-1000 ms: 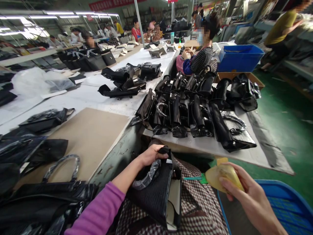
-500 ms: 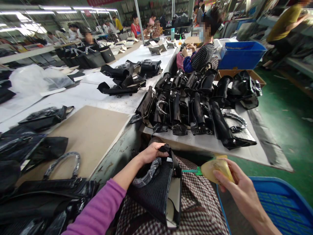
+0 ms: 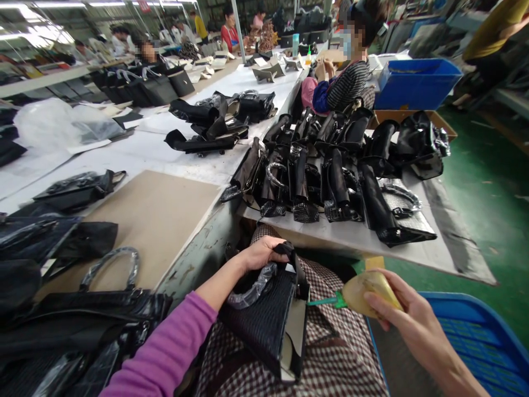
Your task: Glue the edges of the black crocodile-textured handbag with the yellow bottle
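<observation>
A black crocodile-textured handbag [image 3: 264, 325] with a plastic-wrapped handle rests on my lap, over a checked cloth [image 3: 330, 353]. My left hand [image 3: 262, 253] is closed on the top edge of the bag. My right hand [image 3: 409, 314] grips a yellowish squeeze bottle [image 3: 367, 289] whose green nozzle points left toward the bag's open side, a short gap away.
Several black handbags [image 3: 330, 176] lie on a low board ahead. A brown board [image 3: 157, 220] covers the workbench at left, with more black bags [image 3: 82, 320] near me. A blue crate [image 3: 475, 342] sits at my right. A person in a striped top [image 3: 347, 82] works beyond.
My right hand has carried the bottle slightly left and down toward the bag. My left hand keeps its hold. The view has tilted down a little.
</observation>
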